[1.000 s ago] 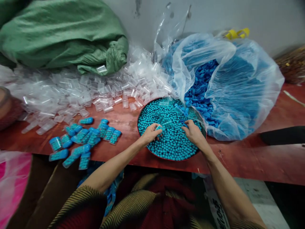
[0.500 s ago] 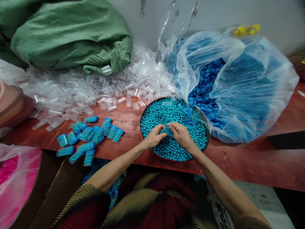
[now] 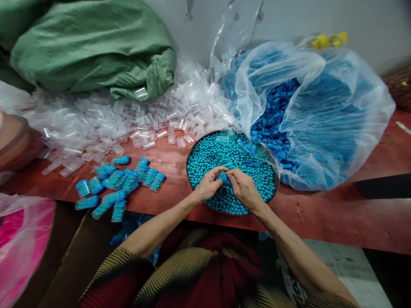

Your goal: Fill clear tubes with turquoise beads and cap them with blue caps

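My left hand [image 3: 208,185] and my right hand [image 3: 244,188] meet above a round tray [image 3: 187,172] filled with small turquoise beads [image 3: 237,205]. Between their closed fingertips is a small blue plastic cap [image 3: 226,179], pinched from both sides and partly covered by the fingers. Whether a clear tube is joined to it, I cannot tell. Several clear tubes [image 3: 223,139] and loose blue caps [image 3: 252,164] lie on the beads beyond my hands. Left of the tray, several bead-filled tubes with blue caps [image 3: 120,179] lie in a group on the red table [image 3: 175,164].
Clear empty tubes [image 3: 154,115] are heaped along the wall, with a green sack [image 3: 93,47] over them. A translucent bag [image 3: 337,119] of blue caps stands right of the tray. A pink container [image 3: 16,137] is far left; a dark bar [image 3: 385,186] is far right.
The blue piece between my fingertips shows more plainly now, and my fingers have shifted slightly around it. The whole view has moved a little; the other things keep their places.
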`<action>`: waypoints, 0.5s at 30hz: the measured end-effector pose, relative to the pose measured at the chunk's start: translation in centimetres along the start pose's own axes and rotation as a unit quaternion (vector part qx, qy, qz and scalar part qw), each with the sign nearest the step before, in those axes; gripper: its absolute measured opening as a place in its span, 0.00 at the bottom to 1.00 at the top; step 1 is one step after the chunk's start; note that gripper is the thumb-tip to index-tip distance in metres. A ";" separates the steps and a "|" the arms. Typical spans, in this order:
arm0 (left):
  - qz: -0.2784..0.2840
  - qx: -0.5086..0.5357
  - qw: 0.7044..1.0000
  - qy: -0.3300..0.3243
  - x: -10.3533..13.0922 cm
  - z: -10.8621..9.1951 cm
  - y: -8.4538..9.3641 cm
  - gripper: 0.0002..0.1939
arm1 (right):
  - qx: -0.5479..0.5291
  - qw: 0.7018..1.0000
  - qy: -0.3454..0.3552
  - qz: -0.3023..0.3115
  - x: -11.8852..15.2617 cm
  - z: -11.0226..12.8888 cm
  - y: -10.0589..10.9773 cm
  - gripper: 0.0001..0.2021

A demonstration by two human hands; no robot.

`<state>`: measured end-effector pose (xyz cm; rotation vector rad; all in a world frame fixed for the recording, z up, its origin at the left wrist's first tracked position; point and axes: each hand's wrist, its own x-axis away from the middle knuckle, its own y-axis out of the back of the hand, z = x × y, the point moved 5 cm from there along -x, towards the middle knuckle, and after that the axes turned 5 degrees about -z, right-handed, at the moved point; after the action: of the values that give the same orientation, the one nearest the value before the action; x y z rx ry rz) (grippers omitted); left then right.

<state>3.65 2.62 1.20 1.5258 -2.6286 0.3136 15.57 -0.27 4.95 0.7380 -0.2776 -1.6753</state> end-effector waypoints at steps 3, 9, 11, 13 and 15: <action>0.011 -0.001 1.000 0.012 -0.2 0.1 -0.6 0.21 | 0.004 1.000 -0.008 -0.022 -0.1 0.0 -0.1 0.11; -0.079 -0.003 0.996 0.047 -1.1 0.9 -0.3 0.19 | 0.043 0.995 -0.088 -0.037 -1.3 -3.0 -0.8 0.13; -0.090 -0.006 0.994 0.058 -1.1 1.0 0.5 0.19 | 0.061 0.991 -0.113 -0.031 -1.4 -4.3 0.3 0.13; -0.102 -0.002 0.992 0.075 -0.8 1.0 1.5 0.18 | 0.081 0.986 -0.141 -0.042 -1.1 -5.4 2.1 0.13; -0.114 0.008 0.990 0.083 -0.4 0.9 2.5 0.17 | 0.105 0.979 -0.172 -0.034 -0.4 -6.0 3.9 0.15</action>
<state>1.69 4.00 -0.08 1.7047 -2.3042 0.4225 22.32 0.43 2.59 0.6130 -0.6869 -1.8547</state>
